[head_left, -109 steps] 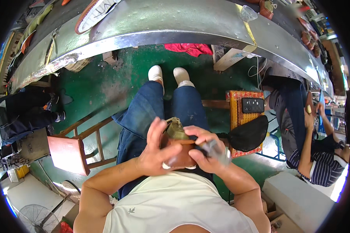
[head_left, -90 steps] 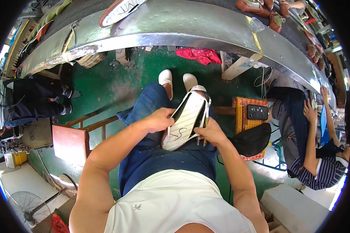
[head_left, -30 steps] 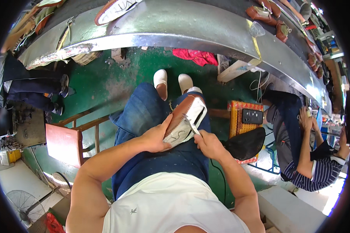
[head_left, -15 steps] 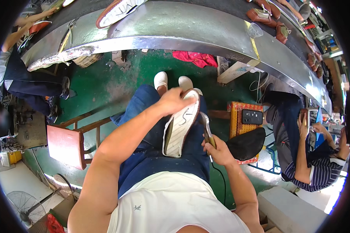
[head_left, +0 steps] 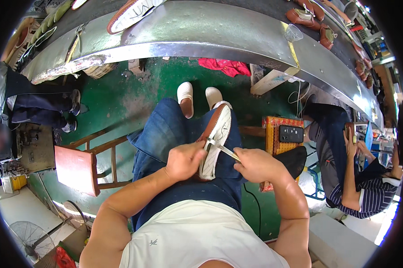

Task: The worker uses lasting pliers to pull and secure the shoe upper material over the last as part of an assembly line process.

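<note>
A brown shoe [head_left: 220, 129] with a pale underside lies on my lap, bottom up, its brown side turned to the left. My left hand [head_left: 185, 161] is closed on the left edge of the shoe, thumb toward the underside. In my right hand [head_left: 260, 164], the fingers are wrapped round a slim metal hand tool [head_left: 223, 148]. The tool's head lies across the middle of the shoe, close to my left thumb. My fist hides most of its handle, and its exact kind is unclear.
A metal-edged bench [head_left: 188, 33] runs across the front, with another shoe [head_left: 132, 15] and several brown shoes [head_left: 302, 18] on it. A stool [head_left: 76, 167] is at left. At right, a phone [head_left: 291, 134] lies on a patterned seat, near a seated person [head_left: 362, 196].
My left hand moved from the shoe's far end down to its side. The shoe rolled, showing its brown side. My right hand brought the tool up onto the underside.
</note>
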Demonstrator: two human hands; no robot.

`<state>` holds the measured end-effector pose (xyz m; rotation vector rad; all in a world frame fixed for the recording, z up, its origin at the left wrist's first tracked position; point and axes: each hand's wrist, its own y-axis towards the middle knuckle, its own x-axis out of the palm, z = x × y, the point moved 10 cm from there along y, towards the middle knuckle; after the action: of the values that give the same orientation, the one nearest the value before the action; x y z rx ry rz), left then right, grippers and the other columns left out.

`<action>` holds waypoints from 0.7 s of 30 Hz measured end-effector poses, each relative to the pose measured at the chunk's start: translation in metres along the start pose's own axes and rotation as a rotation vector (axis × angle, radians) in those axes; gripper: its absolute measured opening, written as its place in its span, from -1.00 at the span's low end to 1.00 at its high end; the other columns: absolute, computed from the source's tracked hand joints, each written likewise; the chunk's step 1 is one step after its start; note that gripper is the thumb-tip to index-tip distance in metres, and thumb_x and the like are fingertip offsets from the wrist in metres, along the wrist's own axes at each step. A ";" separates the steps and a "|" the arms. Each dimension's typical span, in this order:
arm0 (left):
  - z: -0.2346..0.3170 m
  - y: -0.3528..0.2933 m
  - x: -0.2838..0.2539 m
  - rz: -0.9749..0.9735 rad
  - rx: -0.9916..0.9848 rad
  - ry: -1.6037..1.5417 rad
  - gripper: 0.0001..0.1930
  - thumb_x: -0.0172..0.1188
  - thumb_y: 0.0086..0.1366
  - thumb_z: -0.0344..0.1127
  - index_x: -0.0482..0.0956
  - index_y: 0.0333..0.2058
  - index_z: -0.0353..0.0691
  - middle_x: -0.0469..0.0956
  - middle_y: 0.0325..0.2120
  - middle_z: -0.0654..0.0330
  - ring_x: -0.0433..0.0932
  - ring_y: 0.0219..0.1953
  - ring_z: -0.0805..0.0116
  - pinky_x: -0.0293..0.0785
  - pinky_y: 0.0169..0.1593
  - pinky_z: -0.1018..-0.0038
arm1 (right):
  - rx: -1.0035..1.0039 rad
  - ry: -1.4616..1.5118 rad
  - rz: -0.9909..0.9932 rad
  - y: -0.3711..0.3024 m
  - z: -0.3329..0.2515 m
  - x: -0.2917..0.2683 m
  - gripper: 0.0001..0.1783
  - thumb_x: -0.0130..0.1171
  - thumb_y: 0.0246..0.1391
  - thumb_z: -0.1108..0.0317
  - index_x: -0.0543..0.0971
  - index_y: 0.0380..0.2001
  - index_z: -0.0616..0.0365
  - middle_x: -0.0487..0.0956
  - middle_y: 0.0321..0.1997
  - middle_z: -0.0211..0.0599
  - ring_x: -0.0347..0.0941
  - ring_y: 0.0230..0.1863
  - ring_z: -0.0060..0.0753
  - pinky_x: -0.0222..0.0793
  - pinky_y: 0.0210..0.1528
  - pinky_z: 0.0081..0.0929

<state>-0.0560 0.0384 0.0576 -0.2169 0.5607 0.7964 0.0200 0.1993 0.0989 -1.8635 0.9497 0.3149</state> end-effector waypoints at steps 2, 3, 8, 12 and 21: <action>-0.040 0.002 0.007 0.099 -0.149 -0.369 -0.52 -0.08 0.57 -0.11 0.46 0.18 -0.43 0.57 0.06 -0.15 0.56 0.14 0.02 0.43 0.22 0.30 | -0.039 -0.023 0.057 0.008 0.000 0.005 -0.66 0.16 0.23 0.25 0.49 -0.14 0.36 0.63 -0.25 0.16 0.56 -0.15 0.29 0.46 -0.05 0.04; -0.061 0.000 0.028 0.027 -0.273 -0.511 -0.39 -0.16 0.60 0.00 0.20 0.39 -0.36 0.37 0.30 -0.06 0.33 0.35 0.16 0.23 0.37 0.35 | -0.083 -0.044 0.112 0.013 -0.001 0.008 -0.71 0.14 0.25 0.22 0.50 -0.22 0.29 0.64 -0.32 0.11 0.58 -0.22 0.29 0.47 -0.10 0.05; -0.068 0.006 0.069 -0.232 -0.408 -1.109 -0.16 -0.09 0.55 0.15 -0.22 0.52 -0.22 0.05 0.47 0.10 0.06 0.48 0.28 -0.01 0.47 0.40 | -0.003 0.258 0.314 0.030 0.014 0.061 -0.70 0.18 0.24 0.19 0.51 -0.20 0.25 0.64 -0.29 0.08 0.59 -0.20 0.24 0.47 -0.10 0.03; -0.087 0.010 0.074 -0.168 -0.347 -0.897 -0.18 0.06 0.52 0.01 -0.14 0.52 -0.20 0.15 0.42 0.05 0.13 0.43 0.28 0.05 0.45 0.39 | 0.061 0.557 0.315 0.027 0.024 0.071 -0.67 0.21 0.22 0.18 0.52 -0.14 0.24 0.61 -0.32 0.08 0.57 -0.20 0.20 0.46 -0.10 0.00; -0.097 0.009 0.064 -0.020 -0.343 -0.521 -0.27 0.11 0.49 -0.20 0.00 0.50 -0.12 0.36 0.27 -0.13 0.31 0.34 0.07 0.21 0.38 0.32 | -0.177 0.004 0.444 0.027 0.012 0.010 -0.74 0.20 0.23 0.31 0.51 -0.13 0.28 0.61 -0.23 -0.08 0.62 -0.24 -0.21 0.56 -0.21 -0.38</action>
<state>-0.0647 0.0463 -0.0588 -0.3154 -0.0723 0.8864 0.0093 0.1991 0.0696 -1.7950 1.3743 0.6811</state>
